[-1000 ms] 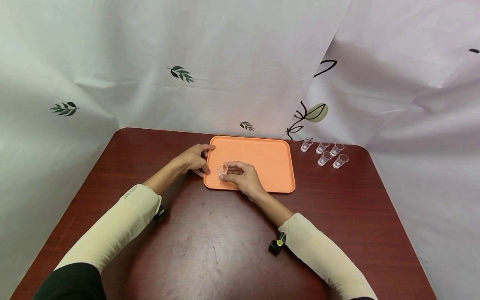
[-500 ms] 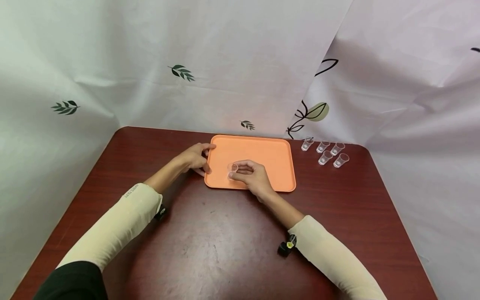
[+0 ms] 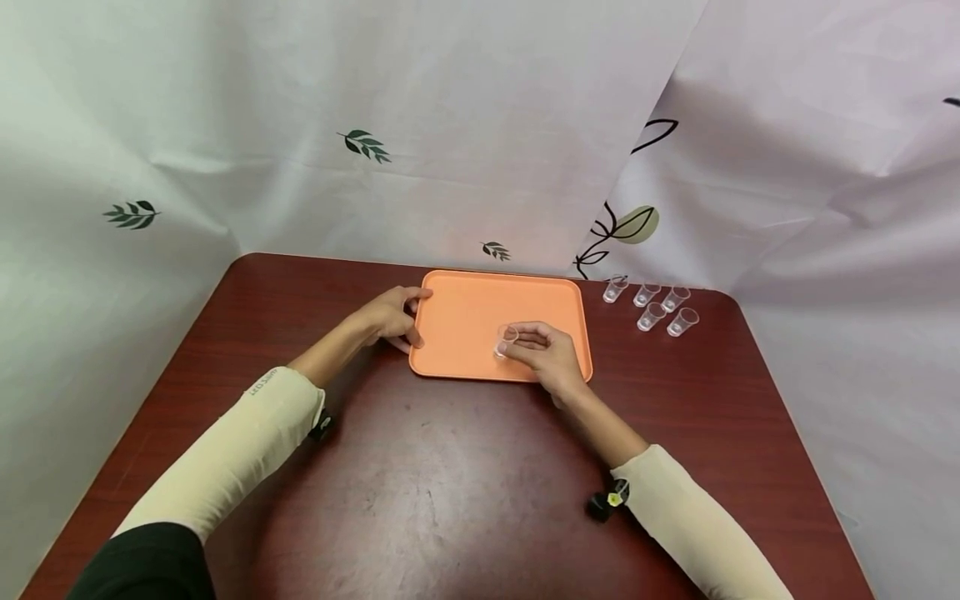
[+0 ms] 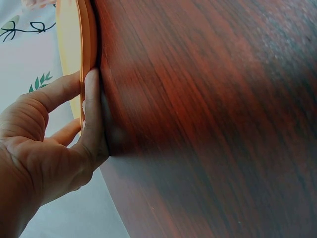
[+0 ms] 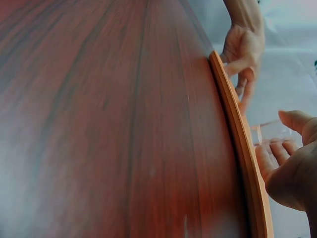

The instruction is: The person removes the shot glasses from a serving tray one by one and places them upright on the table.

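Note:
An orange tray (image 3: pixel 495 300) lies on the table at the far side in the head view. My left hand (image 3: pixel 388 317) grips its left edge, and the left wrist view has fingers on both sides of the rim (image 4: pixel 86 39). In my right hand (image 3: pixel 553 358) is a small clear cup (image 3: pixel 504 343), pinched between thumb and fingers over the tray's near right part. The right wrist view also catches this clear cup (image 5: pixel 271 130), partly covered by the fingers; whether its base touches the tray is unclear.
Several similar clear cups (image 3: pixel 651 315) stand in a group on the table, right of the tray. The dark red wooden table (image 3: pixel 405 483) reaches back to a white leaf-printed curtain (image 3: pixel 420 192).
My right hand has moved to the right across the tray, carrying the clear cup from its left part to right of the middle. My left hand stays on the tray's edge.

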Available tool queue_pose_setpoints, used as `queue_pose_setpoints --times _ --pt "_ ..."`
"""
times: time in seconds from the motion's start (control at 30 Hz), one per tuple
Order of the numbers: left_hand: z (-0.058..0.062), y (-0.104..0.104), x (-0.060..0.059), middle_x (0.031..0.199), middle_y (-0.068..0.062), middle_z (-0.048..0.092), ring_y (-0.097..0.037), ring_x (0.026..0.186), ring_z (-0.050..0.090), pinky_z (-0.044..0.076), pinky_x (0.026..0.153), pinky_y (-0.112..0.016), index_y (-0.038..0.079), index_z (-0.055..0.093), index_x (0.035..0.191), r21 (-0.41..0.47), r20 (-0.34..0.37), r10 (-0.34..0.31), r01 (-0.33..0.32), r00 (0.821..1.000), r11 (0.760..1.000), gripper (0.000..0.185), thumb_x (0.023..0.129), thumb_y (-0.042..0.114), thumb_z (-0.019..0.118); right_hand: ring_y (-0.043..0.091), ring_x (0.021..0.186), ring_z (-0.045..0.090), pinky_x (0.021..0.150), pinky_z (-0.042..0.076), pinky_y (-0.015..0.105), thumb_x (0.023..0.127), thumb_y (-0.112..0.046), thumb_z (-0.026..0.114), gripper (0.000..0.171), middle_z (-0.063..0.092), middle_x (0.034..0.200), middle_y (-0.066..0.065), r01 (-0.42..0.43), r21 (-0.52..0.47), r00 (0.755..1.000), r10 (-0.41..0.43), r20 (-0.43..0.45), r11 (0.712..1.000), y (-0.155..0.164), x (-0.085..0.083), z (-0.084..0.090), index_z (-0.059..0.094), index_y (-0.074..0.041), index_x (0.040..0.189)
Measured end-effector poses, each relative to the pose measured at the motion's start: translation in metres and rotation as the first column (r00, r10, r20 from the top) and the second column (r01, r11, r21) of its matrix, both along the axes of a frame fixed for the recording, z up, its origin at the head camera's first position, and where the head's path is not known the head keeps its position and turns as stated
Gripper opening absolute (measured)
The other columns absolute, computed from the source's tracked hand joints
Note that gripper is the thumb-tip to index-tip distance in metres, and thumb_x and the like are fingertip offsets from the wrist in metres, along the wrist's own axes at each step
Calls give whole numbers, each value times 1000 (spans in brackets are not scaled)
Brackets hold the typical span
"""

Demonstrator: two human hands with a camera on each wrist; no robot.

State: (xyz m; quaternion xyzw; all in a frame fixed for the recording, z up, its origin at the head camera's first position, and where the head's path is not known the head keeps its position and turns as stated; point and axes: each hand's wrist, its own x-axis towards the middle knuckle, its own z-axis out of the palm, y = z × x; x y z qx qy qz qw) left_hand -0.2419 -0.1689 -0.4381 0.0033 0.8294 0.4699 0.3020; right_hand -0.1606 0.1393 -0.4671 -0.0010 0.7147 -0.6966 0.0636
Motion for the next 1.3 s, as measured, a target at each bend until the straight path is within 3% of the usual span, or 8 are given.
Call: queue_pose_setpoints --times 0.3,0.53,0.73,1.0,1.3 --pt "0 1 -1 138 -16 36 -26 90 72 76 72 -37 15 36 178 7 5 11 -11 1000 1000 109 85 -21 82 4 102 79 90 70 18 94 -3 90 44 84 106 -11 102 -40 995 -101 22 994 35 -2 4 75 7 134" --pt "-1 2 0 137 -16 34 -25 91 70 76 73 -36 14 36 178 18 6 9 -9 1000 1000 109 85 -23 80 4 103 80 91 72 21 95 1 87 44 84 105 -13 192 -88 981 -192 14 977 61 -8 5 73 9 135" --pt "-2 2 1 137 -16 34 -26 92 70 76 73 -36 14 36 177 16 6 12 -12 1000 1000 108 85 -23 80 1 105 79 91 69 16 97 -6 89 47 84 105 -14 264 -47 964 -265 -12 963 82 -14 4 73 8 138" --pt "0 1 2 137 -16 34 -25 88 70 76 71 -35 13 36 178 21 9 13 -13 1000 1000 109 84 -23 80 -1 101 78 91 66 11 96 -3 89 44 84 100 -15 401 -55 914 -404 -40 914 104 -25 2 75 8 136" --pt "0 1 1 139 -17 34 -25 89 70 76 71 -35 14 37 177 15 12 19 -20 1000 1000 109 85 -24 80 0 89 80 87 68 12 94 11 84 47 83 92 -11 511 -182 856 -516 25 840 112 -34 -5 71 13 138"
